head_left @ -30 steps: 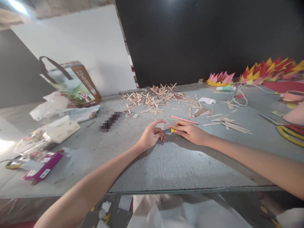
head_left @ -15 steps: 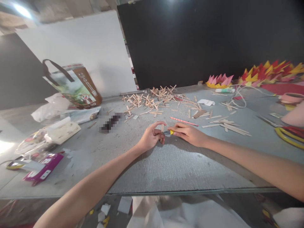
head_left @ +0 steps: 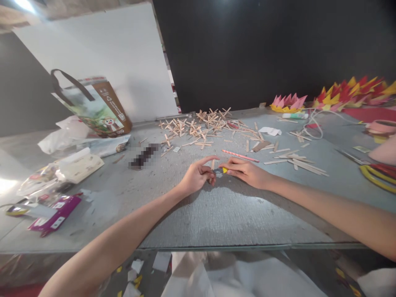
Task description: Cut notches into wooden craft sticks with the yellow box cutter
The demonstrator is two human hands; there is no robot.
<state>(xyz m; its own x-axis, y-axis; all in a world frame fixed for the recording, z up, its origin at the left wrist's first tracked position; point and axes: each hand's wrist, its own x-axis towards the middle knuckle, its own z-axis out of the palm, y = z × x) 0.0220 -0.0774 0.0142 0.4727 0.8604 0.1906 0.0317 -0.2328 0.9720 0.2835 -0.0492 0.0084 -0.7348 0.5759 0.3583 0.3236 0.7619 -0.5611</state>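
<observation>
My left hand (head_left: 195,177) is closed on a short wooden craft stick (head_left: 213,165), its upper part standing out between thumb and fingers. The forefinger reaches forward above the stick. My right hand (head_left: 249,173) pinches a small craft knife (head_left: 225,170) with a yellow part. Its grey blade end points left and meets the stick close to my left fingertips; whether it cuts in cannot be made out. Just beyond the right hand lies a pink patterned pencil (head_left: 240,156). A heap of craft sticks (head_left: 198,128) spreads over the grey table (head_left: 213,222) farther back.
Loose sticks (head_left: 306,166) lie to the right, near yellow-handled scissors (head_left: 375,175). Folded paper pieces (head_left: 349,95), a glue stick (head_left: 293,116) and a white cord (head_left: 321,133) sit at back right. A carrier bag (head_left: 105,109) and plastic packets (head_left: 57,214) occupy the left.
The view has shifted slightly. Both hands keep nearly the same pose, with the knife still at the craft stick; nothing has been picked up or let go.
</observation>
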